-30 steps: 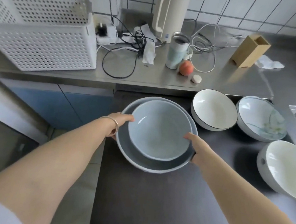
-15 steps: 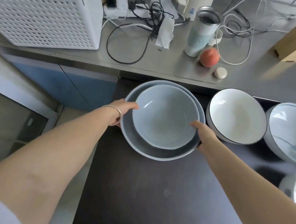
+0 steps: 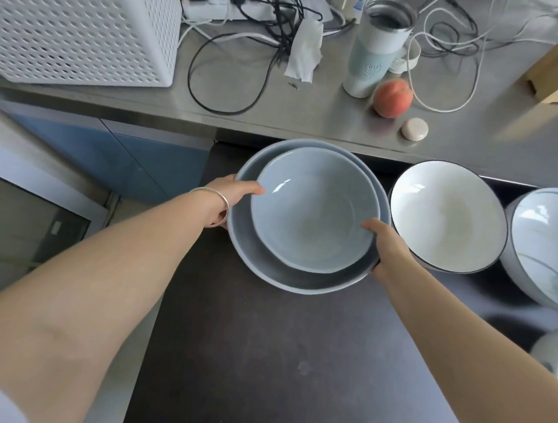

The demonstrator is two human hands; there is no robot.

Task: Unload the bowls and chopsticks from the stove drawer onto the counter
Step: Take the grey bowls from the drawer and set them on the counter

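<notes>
Now the person holds 2 blue bowls, a small blue bowl (image 3: 312, 211) sitting inside a big blue bowl (image 3: 302, 275). The left hand (image 3: 234, 194) grips the left rim, with its thumb hooked over the edge. The other fingers are hidden under the bowl, so how they sit cannot be told. The right hand (image 3: 387, 248) grips the right rim the same way, thumb on top and the rest hidden.

Since 1 second ago, the bowls have come closer to the steel surface (image 3: 315, 118) at the back, and their far edge now sits just beside its front lip. They seem to be in the air above the dark top (image 3: 254, 364), not resting on it. It looks like the bowls are on their way up to the surface.

A white bowl (image 3: 446, 215) and a painted bowl (image 3: 556, 247) wait just to the right. A peach (image 3: 393, 97), a tall cup (image 3: 377, 46), a white basket (image 3: 77, 18) and some cords (image 3: 226, 78) lie on the surface. The bare spot in front of the cords looks like a good place to land. No chopsticks can be seen.
</notes>
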